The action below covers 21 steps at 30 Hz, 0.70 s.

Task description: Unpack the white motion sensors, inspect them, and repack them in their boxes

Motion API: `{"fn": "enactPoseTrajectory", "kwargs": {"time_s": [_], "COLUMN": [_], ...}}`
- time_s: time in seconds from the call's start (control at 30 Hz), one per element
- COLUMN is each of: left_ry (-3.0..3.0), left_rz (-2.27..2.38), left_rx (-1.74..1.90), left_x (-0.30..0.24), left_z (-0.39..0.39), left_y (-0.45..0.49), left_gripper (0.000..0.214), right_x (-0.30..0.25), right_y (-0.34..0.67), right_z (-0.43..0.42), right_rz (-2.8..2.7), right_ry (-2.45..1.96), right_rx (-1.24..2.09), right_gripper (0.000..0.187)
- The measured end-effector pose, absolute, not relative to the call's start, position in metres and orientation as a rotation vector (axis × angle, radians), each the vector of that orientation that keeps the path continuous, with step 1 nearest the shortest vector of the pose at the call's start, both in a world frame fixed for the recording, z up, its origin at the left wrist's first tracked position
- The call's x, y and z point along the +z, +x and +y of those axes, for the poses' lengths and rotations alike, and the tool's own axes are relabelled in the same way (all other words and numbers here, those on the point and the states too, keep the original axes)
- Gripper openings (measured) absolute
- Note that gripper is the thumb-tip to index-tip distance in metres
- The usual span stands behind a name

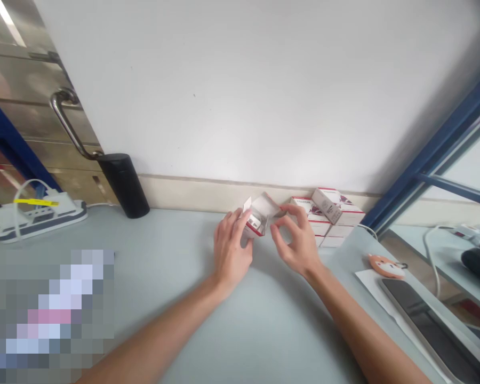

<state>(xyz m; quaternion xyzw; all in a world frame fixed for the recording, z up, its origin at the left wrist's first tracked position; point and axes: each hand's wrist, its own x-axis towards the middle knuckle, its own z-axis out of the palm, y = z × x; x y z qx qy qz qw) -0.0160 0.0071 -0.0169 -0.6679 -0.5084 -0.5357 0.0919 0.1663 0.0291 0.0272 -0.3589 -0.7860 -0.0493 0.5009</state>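
A small white and red carton (258, 217) with its top flaps open stands on the pale grey table (176, 277) near the wall. My left hand (231, 250) is wrapped round the carton's left side and holds it. My right hand (296, 240) is just to the carton's right, thumb and forefinger pinched near the open flap. I cannot make out whether anything is in that pinch.
A stack of similar white and red cartons (332, 218) sits against the wall right of my hands. A black cylinder (124, 184) stands at the back left, a white power strip (40, 216) further left. At the right lie an orange fox-shaped item (386, 265), paper and a dark tablet (432, 330).
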Motion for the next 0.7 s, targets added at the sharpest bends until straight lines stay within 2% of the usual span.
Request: {"fn": "enactPoseTrajectory", "kwargs": {"time_s": [0.07,0.2,0.37,0.7], "left_ry": [-1.989,-2.048,-2.051,-2.086], "left_rz": [-1.513,-1.484,-1.463,-1.409], "left_rx": [-1.566,-1.496,-1.461,-1.33], "left_x": [-0.017,-0.019,-0.021,-0.02], "left_z": [0.008,0.008,0.01,0.011], "left_y": [-0.017,-0.015,-0.014,-0.015], "left_gripper": [0.074,0.073,0.072,0.068], "right_x": [0.026,0.026,0.024,0.024], "right_y": [0.162,0.157,0.159,0.159], "right_z": [0.028,0.025,0.029,0.035], "right_rz": [-1.882,-1.909,-1.922,-1.944], "right_ry": [-0.884,-0.884,-0.964,-1.006], "right_rx": [-0.135,-0.233,-0.276,-0.053], "right_gripper": [0.009,0.022,0.014,0.009]}}
